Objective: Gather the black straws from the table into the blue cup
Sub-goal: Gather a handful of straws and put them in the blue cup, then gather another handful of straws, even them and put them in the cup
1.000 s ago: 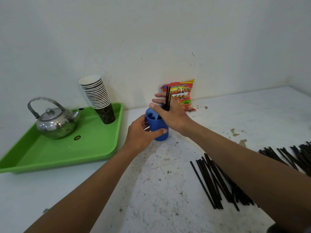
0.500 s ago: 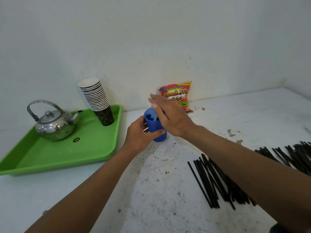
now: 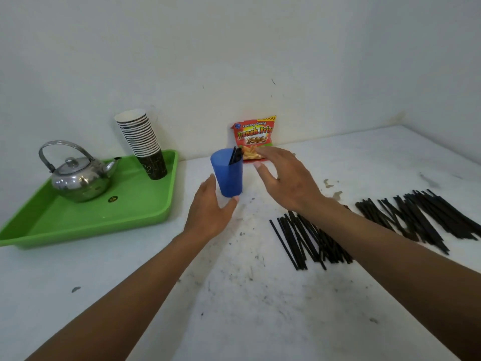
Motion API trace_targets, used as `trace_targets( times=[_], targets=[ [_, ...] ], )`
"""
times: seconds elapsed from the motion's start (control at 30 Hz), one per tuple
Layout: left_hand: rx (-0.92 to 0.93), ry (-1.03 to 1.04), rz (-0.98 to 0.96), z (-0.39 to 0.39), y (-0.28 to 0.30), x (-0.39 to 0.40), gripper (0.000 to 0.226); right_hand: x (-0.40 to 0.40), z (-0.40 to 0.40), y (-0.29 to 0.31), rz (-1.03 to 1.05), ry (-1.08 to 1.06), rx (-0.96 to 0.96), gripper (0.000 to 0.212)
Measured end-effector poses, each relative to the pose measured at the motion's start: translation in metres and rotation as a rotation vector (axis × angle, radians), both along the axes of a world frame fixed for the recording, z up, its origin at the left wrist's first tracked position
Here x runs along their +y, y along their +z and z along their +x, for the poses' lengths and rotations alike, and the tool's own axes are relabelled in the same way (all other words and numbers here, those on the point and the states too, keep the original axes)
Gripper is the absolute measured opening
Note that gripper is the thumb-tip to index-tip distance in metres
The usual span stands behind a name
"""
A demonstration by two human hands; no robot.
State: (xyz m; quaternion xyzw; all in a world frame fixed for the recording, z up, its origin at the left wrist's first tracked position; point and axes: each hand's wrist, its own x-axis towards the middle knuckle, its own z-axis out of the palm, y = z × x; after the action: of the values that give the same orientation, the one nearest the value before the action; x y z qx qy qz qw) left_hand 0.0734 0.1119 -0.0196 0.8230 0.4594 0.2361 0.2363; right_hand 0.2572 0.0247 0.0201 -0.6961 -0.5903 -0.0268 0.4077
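The blue cup stands upright on the white table with a few black straws sticking out of it. My left hand holds it low at the base, fingers on its left side and thumb at its front. My right hand hovers just right of the cup, fingers spread and empty. Several black straws lie loose on the table under my right forearm. A second pile of straws lies farther right.
A green tray at the left carries a steel kettle and a stack of paper cups. A red snack bag leans on the wall right behind the cup. The wall closes off the table's far edge.
My right hand has let straws go into the cup and drawn back to the right, now open. My left hand has slid lower on the cup, so more of the cup shows.
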Motion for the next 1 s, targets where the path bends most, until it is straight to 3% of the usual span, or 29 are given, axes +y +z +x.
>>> trace_targets(
  times=[0.23, 0.4, 0.53, 0.63, 0.83, 1.0],
  targets=[
    [0.265, -0.170, 0.109, 0.001, -0.023, -0.061, 0.067, -0.075, -0.004, -0.019, -0.296, -0.262, -0.082, 0.059],
    [0.402, -0.252, 0.146, 0.001, -0.029, -0.093, 0.063, -0.113, -0.024, -0.029, -0.448, -0.410, -0.269, 0.076],
    [0.465, -0.248, 0.137, -0.002, -0.032, -0.104, 0.062, -0.127, -0.037, -0.041, -0.551, -0.443, -0.298, 0.085],
    [0.474, -0.231, 0.136, -0.004, -0.032, -0.105, 0.061, -0.129, -0.042, -0.047, -0.541, -0.441, -0.283, 0.079],
    [0.456, -0.233, 0.155, -0.007, -0.036, -0.105, 0.061, -0.133, -0.043, -0.049, -0.387, -0.316, -0.277, 0.034],
    [0.452, -0.234, 0.166, -0.008, -0.038, -0.105, 0.061, -0.138, -0.040, -0.045, -0.446, -0.434, -0.314, 0.041]
  ],
)
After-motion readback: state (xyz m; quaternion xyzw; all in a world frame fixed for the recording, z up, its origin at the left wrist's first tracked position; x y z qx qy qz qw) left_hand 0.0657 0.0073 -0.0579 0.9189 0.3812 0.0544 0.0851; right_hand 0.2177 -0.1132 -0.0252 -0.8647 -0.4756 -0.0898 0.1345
